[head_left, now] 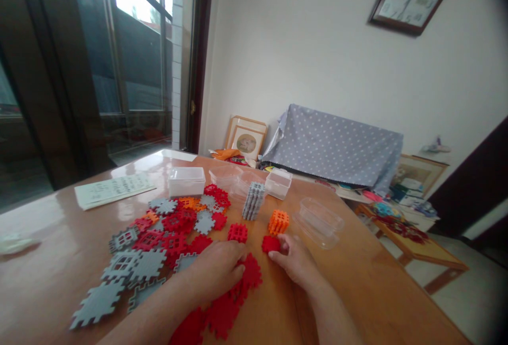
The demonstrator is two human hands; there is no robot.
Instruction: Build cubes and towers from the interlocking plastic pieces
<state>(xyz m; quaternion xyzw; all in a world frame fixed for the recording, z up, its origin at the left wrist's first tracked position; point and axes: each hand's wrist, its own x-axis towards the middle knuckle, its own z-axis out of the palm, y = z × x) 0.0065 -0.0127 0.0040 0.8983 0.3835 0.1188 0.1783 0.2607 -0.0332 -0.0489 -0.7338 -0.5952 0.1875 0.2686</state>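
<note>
In the head view my right hand (296,260) pinches a small red toothed building tile (270,244) between thumb and fingers, just above or on the table. My left hand (222,263) is curled over red toothed tiles (252,272); whatever lies between its fingers is hidden. Just beyond the left fingertips stands a red windowed stack (237,232). An orange stack of windowed tiles (278,221) is beyond the right hand, and a taller grey stack (253,201) rises further back. More red tiles (223,313) lie under the left forearm.
Loose grey tiles (97,302), with red and orange ones, are heaped on the left of the wooden table (337,292). Clear plastic boxes (186,182) and an oval clear container (319,220) stand behind. A written sheet (115,190) lies far left.
</note>
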